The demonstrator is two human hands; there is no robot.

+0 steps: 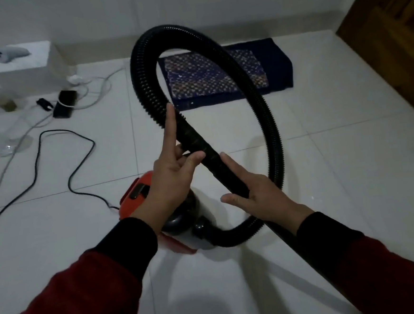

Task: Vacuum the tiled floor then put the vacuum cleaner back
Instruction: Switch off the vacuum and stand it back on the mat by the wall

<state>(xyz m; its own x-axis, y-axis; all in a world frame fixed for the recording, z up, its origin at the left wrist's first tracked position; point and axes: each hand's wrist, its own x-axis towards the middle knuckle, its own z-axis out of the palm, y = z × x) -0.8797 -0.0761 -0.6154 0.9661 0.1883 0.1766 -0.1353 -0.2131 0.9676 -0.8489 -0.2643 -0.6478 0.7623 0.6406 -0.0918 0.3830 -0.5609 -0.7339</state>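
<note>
Both hands up at center on the black hose [143, 82], which loops in a big ring from the 12 o'clock area down the right side to the vacuum cleaner [139, 194], an orange-and-black body sitting on the tiled floor [350, 160] just below the hands, partly hidden by the left wrist. Left hand [175, 174] at about 9 o'clock of the smooth tube section [194, 140]: index finger stretched straight along it, thumb pressing against its side, other fingers curled behind, grip loose. Right hand [258, 197] lower on the same tube at about 4 o'clock, fingers spread, thumb out toward the left, tube running under the palm; cannot tell if it actually clamps. Red sleeves with black cuffs. Black power cord [53, 164] snakes over the floor at 9 o'clock. Dark blue patterned mat [219, 74] at 12 o'clock behind the loop. White box [20, 62] and a small black device [65, 103] with white cables at 10 o'clock. Wooden door [395, 43] at 2 o'clock.
</note>
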